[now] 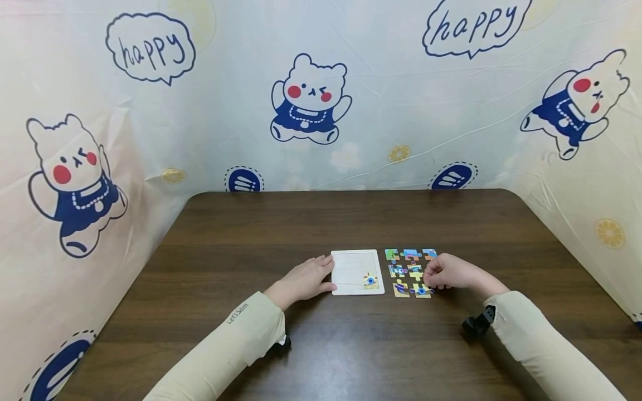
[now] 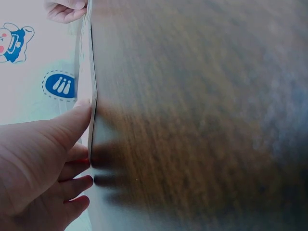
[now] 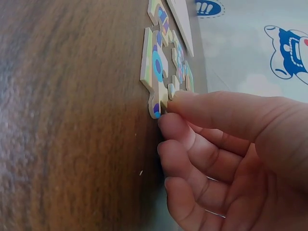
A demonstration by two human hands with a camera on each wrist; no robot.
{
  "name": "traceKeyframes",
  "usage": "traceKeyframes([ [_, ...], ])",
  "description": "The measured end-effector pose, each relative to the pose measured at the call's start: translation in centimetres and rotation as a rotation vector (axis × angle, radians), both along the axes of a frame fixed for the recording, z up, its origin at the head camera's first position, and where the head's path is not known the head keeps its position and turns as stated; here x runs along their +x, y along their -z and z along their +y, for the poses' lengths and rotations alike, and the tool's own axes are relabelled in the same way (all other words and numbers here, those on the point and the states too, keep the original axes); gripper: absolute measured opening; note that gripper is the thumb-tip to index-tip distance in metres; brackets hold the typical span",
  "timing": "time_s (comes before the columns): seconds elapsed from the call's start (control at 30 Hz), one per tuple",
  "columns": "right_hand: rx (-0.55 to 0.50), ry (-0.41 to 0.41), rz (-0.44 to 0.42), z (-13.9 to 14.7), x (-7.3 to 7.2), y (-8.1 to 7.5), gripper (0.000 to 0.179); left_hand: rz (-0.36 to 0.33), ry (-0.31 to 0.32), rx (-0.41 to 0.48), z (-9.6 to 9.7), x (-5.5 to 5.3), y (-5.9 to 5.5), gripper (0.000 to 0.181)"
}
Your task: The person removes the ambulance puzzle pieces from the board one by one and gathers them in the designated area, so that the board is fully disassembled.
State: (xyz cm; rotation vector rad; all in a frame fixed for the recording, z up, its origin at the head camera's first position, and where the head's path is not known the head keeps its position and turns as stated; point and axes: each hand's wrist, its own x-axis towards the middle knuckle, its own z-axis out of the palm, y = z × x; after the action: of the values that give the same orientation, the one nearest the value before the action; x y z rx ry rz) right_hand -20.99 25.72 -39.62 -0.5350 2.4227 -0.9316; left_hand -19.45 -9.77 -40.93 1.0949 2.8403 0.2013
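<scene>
A white puzzle tray (image 1: 351,267) lies on the dark wooden table (image 1: 321,223) with one piece (image 1: 370,281) seated in its near right corner. My left hand (image 1: 328,275) rests flat with straight fingers against the tray's left edge (image 2: 89,130); the left wrist view shows the thumb and fingertips (image 2: 83,183) touching that edge. Several colourful loose puzzle pieces (image 1: 408,263) lie in rows just right of the tray. My right hand (image 1: 427,283) sits at their near right corner, thumb and forefinger pinching the piece with a blue circle (image 3: 155,72).
A cartoon-bear backdrop cloth (image 1: 311,100) walls the table at the back and on both sides. Bare wood stretches far behind the tray and to the left. Black wrist-camera mounts (image 1: 476,324) sit on the table under both sleeves.
</scene>
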Motion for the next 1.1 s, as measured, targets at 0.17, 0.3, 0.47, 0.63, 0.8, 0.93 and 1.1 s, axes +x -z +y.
traceKeyframes([
  [0.17,0.002,0.008,-0.001,0.0,0.0,0.0,0.009,0.002,0.001,-0.002,0.0,0.0,0.0,0.053],
  [0.3,0.006,0.018,-0.009,0.0,0.1,-0.1,0.009,0.0,0.003,-0.002,0.0,-0.1,0.1,0.053],
  [0.47,0.006,0.042,0.01,-0.3,0.0,-0.4,0.006,-0.01,-0.001,-0.003,0.0,-0.1,0.0,0.054],
  [0.63,-0.056,0.069,0.047,-1.0,-0.2,-1.0,0.008,-0.012,-0.006,-0.008,0.0,0.0,-0.1,0.054],
  [0.8,-0.078,0.068,0.096,-2.4,-0.3,-1.6,0.014,-0.017,-0.005,-0.005,0.0,0.0,0.0,0.054],
  [0.93,-0.107,0.025,0.114,-3.5,-0.3,-1.8,0.017,-0.015,-0.003,-0.006,0.0,-0.1,0.0,0.054],
  [1.1,-0.125,-0.022,0.138,-4.8,-0.4,-1.6,0.016,-0.012,0.002,-0.004,0.0,0.0,0.0,0.054],
])
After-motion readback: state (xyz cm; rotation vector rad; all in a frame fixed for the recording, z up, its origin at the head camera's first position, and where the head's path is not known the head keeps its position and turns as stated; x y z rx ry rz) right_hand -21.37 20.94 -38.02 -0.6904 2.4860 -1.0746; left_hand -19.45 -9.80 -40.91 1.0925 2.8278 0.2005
